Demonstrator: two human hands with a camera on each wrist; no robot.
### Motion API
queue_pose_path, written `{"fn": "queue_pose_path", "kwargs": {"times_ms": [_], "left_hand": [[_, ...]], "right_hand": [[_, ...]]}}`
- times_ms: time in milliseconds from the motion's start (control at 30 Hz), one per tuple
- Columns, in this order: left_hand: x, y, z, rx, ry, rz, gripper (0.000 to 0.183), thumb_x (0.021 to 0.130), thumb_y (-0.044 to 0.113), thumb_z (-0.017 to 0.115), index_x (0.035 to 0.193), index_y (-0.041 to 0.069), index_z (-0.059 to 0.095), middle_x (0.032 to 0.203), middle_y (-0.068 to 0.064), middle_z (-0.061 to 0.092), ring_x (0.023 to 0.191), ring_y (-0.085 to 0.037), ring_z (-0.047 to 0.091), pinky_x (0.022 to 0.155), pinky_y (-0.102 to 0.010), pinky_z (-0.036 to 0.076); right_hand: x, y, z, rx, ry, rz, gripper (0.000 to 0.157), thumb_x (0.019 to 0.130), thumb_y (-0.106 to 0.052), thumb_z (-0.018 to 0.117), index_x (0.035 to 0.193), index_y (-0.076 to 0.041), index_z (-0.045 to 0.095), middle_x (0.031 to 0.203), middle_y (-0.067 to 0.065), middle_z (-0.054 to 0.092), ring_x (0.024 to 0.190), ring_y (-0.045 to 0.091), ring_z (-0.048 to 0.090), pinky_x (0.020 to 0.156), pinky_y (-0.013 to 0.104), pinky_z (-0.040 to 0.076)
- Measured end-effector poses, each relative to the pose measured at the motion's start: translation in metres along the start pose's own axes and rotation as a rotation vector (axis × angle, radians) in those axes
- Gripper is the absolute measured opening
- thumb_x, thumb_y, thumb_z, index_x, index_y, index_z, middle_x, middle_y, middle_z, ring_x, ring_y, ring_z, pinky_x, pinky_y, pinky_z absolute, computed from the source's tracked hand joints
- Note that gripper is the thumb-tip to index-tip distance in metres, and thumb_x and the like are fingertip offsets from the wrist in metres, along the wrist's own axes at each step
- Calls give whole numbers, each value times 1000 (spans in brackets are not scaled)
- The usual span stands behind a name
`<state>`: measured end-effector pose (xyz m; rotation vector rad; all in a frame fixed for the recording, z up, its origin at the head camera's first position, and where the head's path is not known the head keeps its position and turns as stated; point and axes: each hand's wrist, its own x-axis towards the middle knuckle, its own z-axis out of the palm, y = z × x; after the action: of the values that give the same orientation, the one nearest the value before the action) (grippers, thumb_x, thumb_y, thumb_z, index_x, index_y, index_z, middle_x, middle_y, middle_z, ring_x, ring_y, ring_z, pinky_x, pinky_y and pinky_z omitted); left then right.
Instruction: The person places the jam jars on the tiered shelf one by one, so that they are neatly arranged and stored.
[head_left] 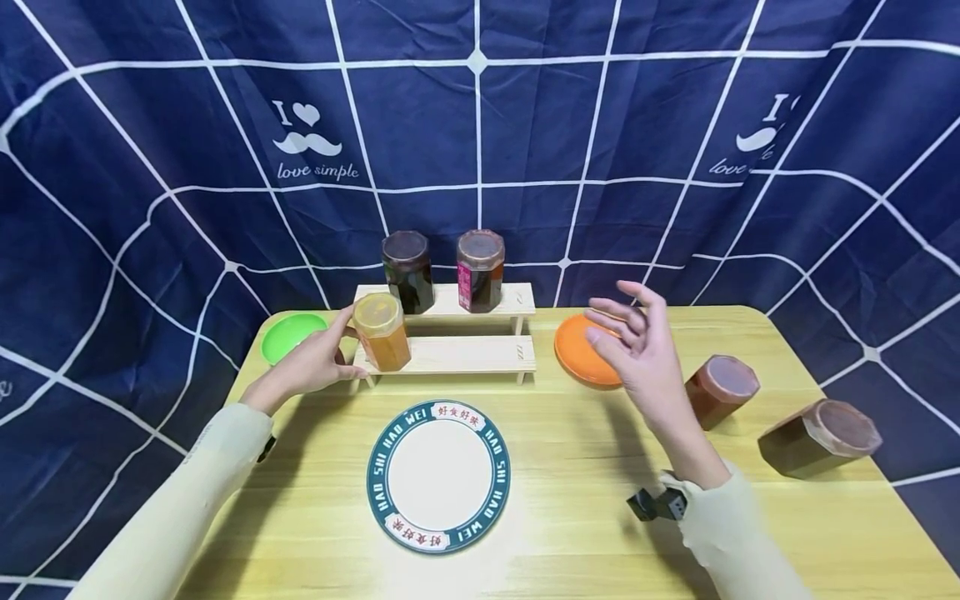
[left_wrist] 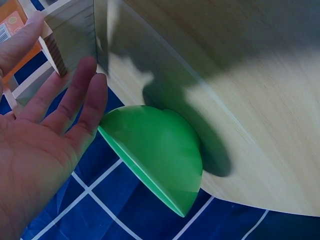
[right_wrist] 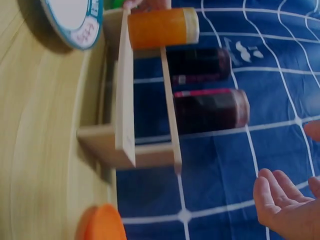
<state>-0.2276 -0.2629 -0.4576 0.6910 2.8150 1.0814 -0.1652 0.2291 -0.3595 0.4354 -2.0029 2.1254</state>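
My left hand (head_left: 317, 360) is at the left end of a two-tier wooden shelf (head_left: 457, 356), beside a jar of orange-yellow contents (head_left: 384, 335) on the lower tier. In the left wrist view its fingers (left_wrist: 75, 102) are extended at the shelf's end, with the thumb by the jar's label. Two dark jars stand on the upper tier, a plain one (head_left: 408, 271) and one with a pink label (head_left: 480, 271). My right hand (head_left: 645, 358) is raised beside the orange dish (head_left: 581, 354), fingers loosely bent and holding nothing.
A green bowl (head_left: 288, 335) lies left of the shelf, close to my left wrist. A white plate with a dark green rim (head_left: 438, 477) sits in front of the shelf. Two dark jars, a nearer (head_left: 817, 439) and a farther (head_left: 720, 390), stand at the right. Blue curtain (head_left: 540, 125) surrounds the table.
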Motion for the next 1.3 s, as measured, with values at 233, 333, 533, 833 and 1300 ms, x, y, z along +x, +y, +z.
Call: {"fn": "queue_pose_path", "kwargs": {"times_ms": [233,333,533,833,1300], "left_hand": [[-5,18,-6,-5,-6,23,117,87,21,96,173,20,18,131,-29,70,66,-22,66,61,-38,53],[-5,26,-8,-2,-9,10,115,87,19,96,173,18,18,132,-29,69,67,-21,66,62,-37,54],[-5,40,-10,19,-35,-73,113,88,13,94,171,11,17,137,-29,68,70,-20,68,67,-40,56],[-6,40,-9,30,-17,-43,114,87,12,94,171,11,18,135,-30,68,68,-18,67,66,-38,56],[-5,27,-6,42,-26,-80,116,88,19,95,173,15,16,138,-27,68,69,-18,68,68,-38,56]], "right_hand": [[-15,-1,-38,24,85,-25,67,101,15,65,158,-11,40,140,14,66,129,23,66,100,26,55],[-21,0,-51,23,118,-29,67,101,15,65,158,-10,39,140,14,66,128,22,67,99,23,54],[-32,-1,-72,32,166,-37,67,101,16,65,157,-8,40,139,16,67,125,21,69,99,23,54],[-52,-1,-95,44,347,-34,69,97,22,65,156,-6,44,141,19,61,130,24,65,99,23,54],[-73,15,-131,-254,457,131,85,94,11,75,165,-15,36,166,10,35,155,19,28,125,20,17]]}}
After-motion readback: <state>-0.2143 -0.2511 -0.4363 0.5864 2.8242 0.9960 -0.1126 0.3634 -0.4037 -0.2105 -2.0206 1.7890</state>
